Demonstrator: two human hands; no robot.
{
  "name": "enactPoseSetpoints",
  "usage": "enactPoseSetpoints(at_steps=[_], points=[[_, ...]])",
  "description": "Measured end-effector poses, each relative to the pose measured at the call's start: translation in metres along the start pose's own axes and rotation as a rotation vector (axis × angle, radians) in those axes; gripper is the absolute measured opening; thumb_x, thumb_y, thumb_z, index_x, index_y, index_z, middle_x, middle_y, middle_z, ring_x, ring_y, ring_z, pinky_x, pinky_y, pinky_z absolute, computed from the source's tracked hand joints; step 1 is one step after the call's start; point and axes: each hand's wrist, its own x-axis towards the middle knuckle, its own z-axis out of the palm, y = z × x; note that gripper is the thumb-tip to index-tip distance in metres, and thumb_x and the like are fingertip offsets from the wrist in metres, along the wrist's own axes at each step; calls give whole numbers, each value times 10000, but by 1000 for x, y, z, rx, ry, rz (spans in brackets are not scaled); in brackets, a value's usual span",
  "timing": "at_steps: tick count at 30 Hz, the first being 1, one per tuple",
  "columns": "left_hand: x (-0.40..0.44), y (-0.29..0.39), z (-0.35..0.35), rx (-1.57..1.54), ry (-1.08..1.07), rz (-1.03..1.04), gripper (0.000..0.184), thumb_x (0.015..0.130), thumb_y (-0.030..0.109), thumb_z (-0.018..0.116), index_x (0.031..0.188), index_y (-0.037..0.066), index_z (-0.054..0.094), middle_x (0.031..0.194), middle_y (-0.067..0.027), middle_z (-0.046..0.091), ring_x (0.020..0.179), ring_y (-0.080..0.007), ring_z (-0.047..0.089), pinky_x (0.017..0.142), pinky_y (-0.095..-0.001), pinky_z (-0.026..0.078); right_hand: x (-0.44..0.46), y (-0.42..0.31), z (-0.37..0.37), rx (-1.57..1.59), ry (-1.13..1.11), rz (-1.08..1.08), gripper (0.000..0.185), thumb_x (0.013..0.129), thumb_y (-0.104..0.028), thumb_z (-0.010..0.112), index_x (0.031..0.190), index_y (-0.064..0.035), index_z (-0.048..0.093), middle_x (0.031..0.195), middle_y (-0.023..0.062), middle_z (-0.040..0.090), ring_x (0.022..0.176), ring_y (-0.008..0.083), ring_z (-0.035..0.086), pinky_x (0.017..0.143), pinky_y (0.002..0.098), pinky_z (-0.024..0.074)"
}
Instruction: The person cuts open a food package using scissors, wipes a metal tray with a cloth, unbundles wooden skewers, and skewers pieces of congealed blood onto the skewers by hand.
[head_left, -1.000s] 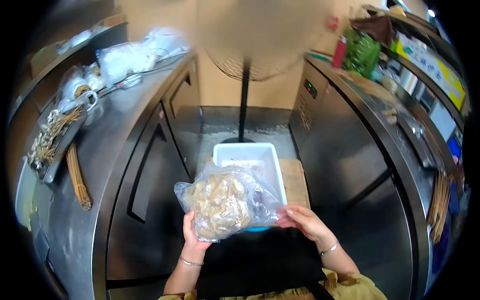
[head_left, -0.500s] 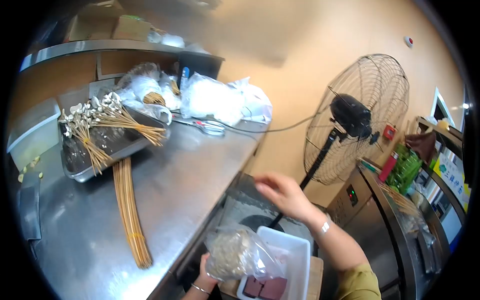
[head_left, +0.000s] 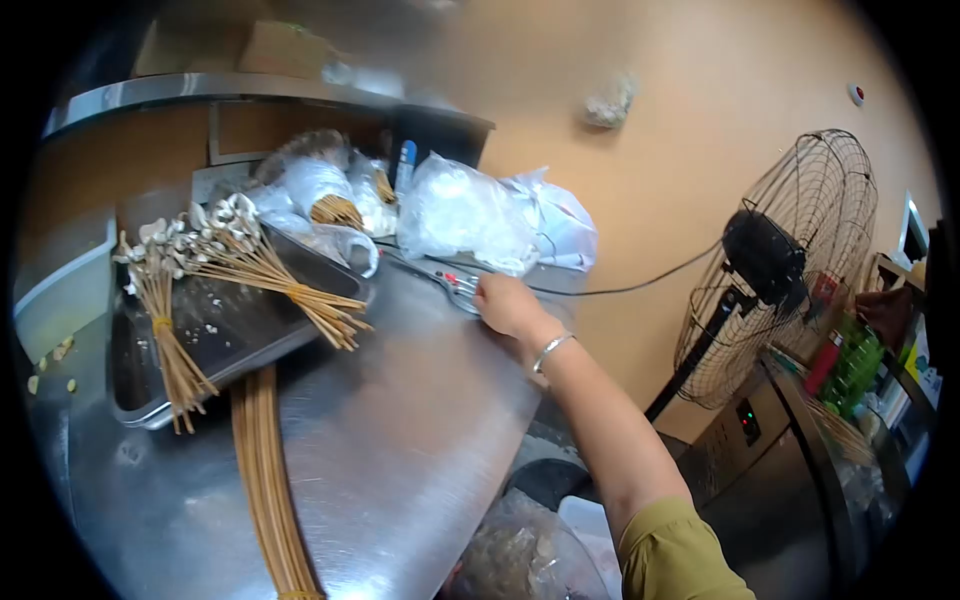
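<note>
My right hand (head_left: pixel 512 308) reaches over the steel table, its fingers closed at the handles of the scissors (head_left: pixel 462 288). The scissor blades point left, toward the tray. Low in view, beside the table edge, is a clear plastic bag (head_left: pixel 515 550) with greyish-brown contents I cannot make out. Only a sliver of my left hand (head_left: pixel 454 576) shows at the bag's left side; the rest is out of view. Bundles of skewers with pale pieces on their tips (head_left: pixel 230 225) lie in a metal tray (head_left: pixel 240 362). A thick bundle of bare sticks (head_left: pixel 265 480) sits in front of it.
White plastic bags (head_left: pixel 465 215) and a black bin (head_left: pixel 440 135) stand along the back wall. A cable (head_left: pixel 630 290) runs to a standing fan (head_left: pixel 765 255) at the right. A white tub (head_left: pixel 590 525) is below the table edge. A translucent box (head_left: pixel 65 280) stands left.
My right hand has moved from above the tub to the scissors on the table and closed on them. The plastic bag sits lower in view. The camera has shifted toward the table.
</note>
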Motion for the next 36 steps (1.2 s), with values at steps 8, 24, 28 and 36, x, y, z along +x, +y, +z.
enactPoseSetpoints(at_steps=[8,24,28,36], points=[[14,-6,3,30,-6,28,624,841,414,383,1323,17,406,1327,-165,466,1197,-356,460,1010,-496,362,-34,-44,-49,-290,-282,66,250,716,-120,539,869,26,672,1015,204,631,1027,362,547,879,394,454],[14,-4,41,24,-142,82,637,812,452,438,1330,82,416,1332,-127,466,1192,-342,463,973,-523,387,-359,-3,-110,1098,120,241,739,774,40,615,1406,-93,255,821,-23,451,718,34,458,630,178,392],[3,-16,63,164,-180,63,611,836,472,444,1321,100,432,1316,-96,485,1179,-311,478,974,-499,396,-562,-24,-101,1276,180,793,519,814,-42,606,1302,-41,431,772,-15,485,606,67,502,549,196,417],[11,-109,149,328,-98,24,554,810,396,565,1258,82,482,1237,-101,541,1103,-287,529,943,-454,425,-723,-62,-32,1070,376,1157,459,790,-74,692,1194,-38,476,901,18,534,831,103,523,760,235,459]])
